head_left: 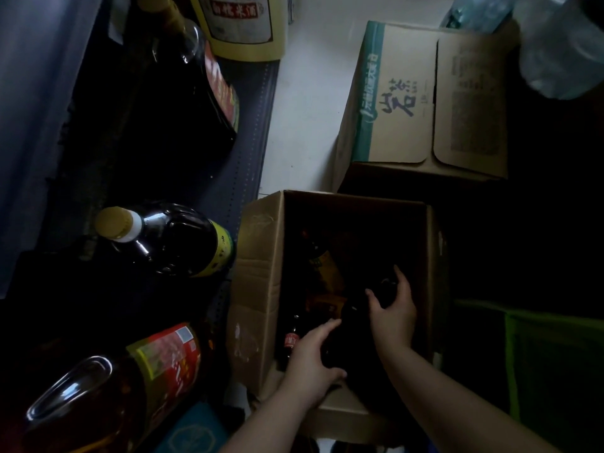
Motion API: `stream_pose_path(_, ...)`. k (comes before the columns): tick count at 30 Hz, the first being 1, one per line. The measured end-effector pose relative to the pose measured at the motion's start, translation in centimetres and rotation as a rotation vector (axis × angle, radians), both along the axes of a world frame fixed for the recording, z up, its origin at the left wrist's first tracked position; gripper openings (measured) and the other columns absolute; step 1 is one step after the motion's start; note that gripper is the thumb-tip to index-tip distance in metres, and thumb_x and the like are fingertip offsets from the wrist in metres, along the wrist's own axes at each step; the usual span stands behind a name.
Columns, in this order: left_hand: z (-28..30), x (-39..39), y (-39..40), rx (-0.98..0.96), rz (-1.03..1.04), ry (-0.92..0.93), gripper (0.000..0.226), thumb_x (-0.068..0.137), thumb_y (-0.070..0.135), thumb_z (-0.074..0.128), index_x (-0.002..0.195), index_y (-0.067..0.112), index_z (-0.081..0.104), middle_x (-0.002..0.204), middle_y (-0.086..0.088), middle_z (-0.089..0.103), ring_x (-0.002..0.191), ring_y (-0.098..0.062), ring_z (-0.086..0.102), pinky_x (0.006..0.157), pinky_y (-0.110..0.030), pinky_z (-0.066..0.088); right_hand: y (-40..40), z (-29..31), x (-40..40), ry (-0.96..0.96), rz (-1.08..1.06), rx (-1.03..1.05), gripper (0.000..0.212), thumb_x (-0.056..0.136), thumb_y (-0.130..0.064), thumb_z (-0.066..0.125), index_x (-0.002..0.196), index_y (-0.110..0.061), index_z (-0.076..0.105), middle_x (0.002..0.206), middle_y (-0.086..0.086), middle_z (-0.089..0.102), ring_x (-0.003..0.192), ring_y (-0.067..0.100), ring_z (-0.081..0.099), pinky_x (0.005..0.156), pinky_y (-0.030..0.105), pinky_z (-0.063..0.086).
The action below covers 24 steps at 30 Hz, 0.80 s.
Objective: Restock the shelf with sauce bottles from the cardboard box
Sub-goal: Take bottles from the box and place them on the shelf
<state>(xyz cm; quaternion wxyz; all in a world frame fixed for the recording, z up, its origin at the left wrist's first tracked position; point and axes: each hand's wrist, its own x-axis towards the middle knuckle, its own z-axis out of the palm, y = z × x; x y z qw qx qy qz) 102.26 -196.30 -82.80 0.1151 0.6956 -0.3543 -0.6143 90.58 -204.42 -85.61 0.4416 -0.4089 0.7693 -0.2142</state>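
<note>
An open cardboard box (261,256) stands on the floor beside the dark shelf (242,152). Inside it lie several dark sauce bottles, one with a yellow label (327,266) and one with a red label (292,341). Both my hands are inside the box. My right hand (394,313) curls over the top of a dark bottle (387,289). My left hand (312,361) wraps around another dark bottle (346,325) lower down. The box interior is very dim, so the bottles' shapes are hard to make out.
Large oil jugs stand on the shelf at left: one with a yellow cap (163,240), one with a red label (130,380), another further back (196,80). A second cardboard box (425,99) sits beyond the open one. A green crate (539,354) is at right.
</note>
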Motion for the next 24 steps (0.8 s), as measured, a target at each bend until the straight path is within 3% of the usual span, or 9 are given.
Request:
stream_pose_path(3, -0.7, -0.7, 0.0, -0.01, -0.072, -0.063, 0.071, 0.08, -0.003, 0.063, 0.14, 0.027, 0.039, 0.153, 0.008, 0.028, 0.137, -0.005, 0.028, 0.106, -0.008, 0.011, -0.6, -0.7, 0.4, -0.015, -0.046, 0.007, 0.058, 0.09, -0.014, 0.061, 0.142, -0.029, 0.039, 0.14, 0.006, 0.051, 0.13, 0.024, 0.048, 0.106, 0.043, 0.044)
stream_pose_path(6, -1.3, -1.0, -0.1, -0.044, -0.056, -0.136, 0.063, 0.084, -0.01, 0.05, 0.141, 0.017, 0.04, 0.157, 0.003, 0.018, 0.142, -0.01, 0.023, 0.101, -0.002, 0.009, -1.0, -1.1, 0.4, -0.039, -0.041, 0.024, 0.05, 0.09, -0.013, 0.062, 0.137, -0.024, 0.047, 0.133, 0.006, 0.056, 0.125, 0.023, 0.052, 0.102, 0.039, 0.047)
stream_pose_path(9, -1.4, -1.2, 0.4, -0.089, -0.075, -0.203, 0.062, 0.079, -0.012, 0.05, 0.133, 0.02, 0.051, 0.153, 0.003, 0.03, 0.14, -0.009, 0.03, 0.108, -0.008, 0.014, -0.8, -1.2, 0.0, -0.06, -0.019, 0.046, 0.034, 0.089, -0.01, 0.063, 0.121, -0.021, 0.06, 0.116, 0.003, 0.063, 0.115, 0.024, 0.058, 0.092, 0.034, 0.05)
stream_pose_path(12, -0.8, -1.1, 0.4, -0.089, -0.103, -0.196, 0.059, 0.076, -0.013, 0.049, 0.117, 0.026, 0.061, 0.141, 0.008, 0.047, 0.132, -0.005, 0.041, 0.104, -0.008, 0.023, -0.5, -0.9, -0.3, -0.067, 0.027, 0.036, 0.029, 0.088, -0.007, 0.063, 0.114, -0.019, 0.063, 0.108, 0.002, 0.064, 0.11, 0.022, 0.06, 0.087, 0.031, 0.049)
stream_pose_path(17, 1.0, -0.3, 0.2, -0.147, -0.082, -0.189, 0.044, 0.083, 0.001, 0.055, 0.111, 0.034, 0.056, 0.114, 0.017, 0.057, 0.107, 0.002, 0.051, 0.082, 0.001, 0.034, -1.1, 1.4, -0.8, -0.023, 0.174, -0.064, 0.025, 0.086, -0.013, 0.068, 0.109, -0.02, 0.064, 0.102, 0.0, 0.066, 0.099, 0.016, 0.061, 0.076, 0.026, 0.048)
stream_pose_path(21, 4.1, 0.9, -0.6, -0.211, -0.11, -0.239, 0.038, 0.088, 0.018, 0.056, 0.121, 0.036, 0.047, 0.113, 0.009, 0.062, 0.104, -0.009, 0.058, 0.082, -0.018, 0.046, -2.5, 4.3, -1.1, -0.016, 0.211, -0.122, 0.028, 0.083, -0.015, 0.071, 0.109, -0.018, 0.064, 0.1, -0.003, 0.065, 0.097, 0.012, 0.061, 0.079, 0.024, 0.05)
stream_pose_path(24, 7.7, 1.6, -1.3, -0.305, -0.172, -0.3, 0.038, 0.091, 0.028, 0.054, 0.127, 0.033, 0.043, 0.117, 0.01, 0.061, 0.107, -0.011, 0.059, 0.08, -0.021, 0.044, -2.7, 7.3, -0.8, -0.022, 0.237, -0.136, 0.028, 0.082, -0.016, 0.073, 0.108, -0.02, 0.064, 0.101, -0.004, 0.065, 0.099, 0.012, 0.062, 0.083, 0.028, 0.053)
